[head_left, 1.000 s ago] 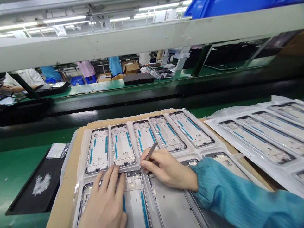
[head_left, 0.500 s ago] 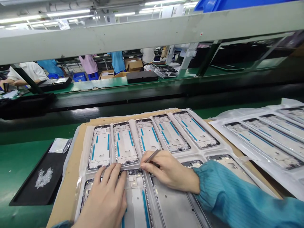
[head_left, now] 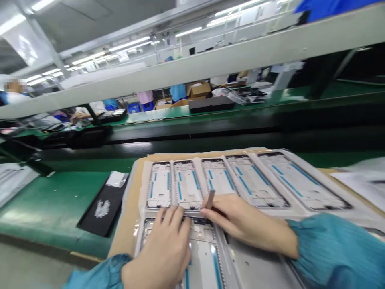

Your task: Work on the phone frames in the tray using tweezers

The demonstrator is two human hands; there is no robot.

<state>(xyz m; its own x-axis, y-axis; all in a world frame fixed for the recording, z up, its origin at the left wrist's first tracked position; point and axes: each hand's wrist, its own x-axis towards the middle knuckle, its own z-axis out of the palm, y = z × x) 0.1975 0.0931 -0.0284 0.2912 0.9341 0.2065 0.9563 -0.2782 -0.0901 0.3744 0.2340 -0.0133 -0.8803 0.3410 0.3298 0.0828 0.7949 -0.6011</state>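
My left hand (head_left: 164,249) lies with its fingers spread over the upper end of a phone mid-frame (head_left: 203,257) in the near row. Pinched in my right hand (head_left: 240,220) is a pair of tweezers (head_left: 211,198), its flat metal end pointing up and its tips hidden by the fingers. That hand is at the same frame's upper right corner. Both sit over a clear plastic tray (head_left: 143,188). In its far row lie several frames with blue strips, among them a frame (head_left: 159,186) at the left end. Beside my right hand, a frame (head_left: 255,261) shows no blue strips.
Cardboard (head_left: 128,216) lies under the tray. To the left, a black tray (head_left: 90,218) holds small clear pieces (head_left: 102,208) and a small bag (head_left: 116,179). A white sheet (head_left: 361,184) is at the right. A pale rail (head_left: 180,70) crosses ahead, with a black box (head_left: 212,104) beyond.
The view has swung left, so the bench things appear farther right. My left hand stays on the same frame, and the tweezers in my right hand stand more upright.
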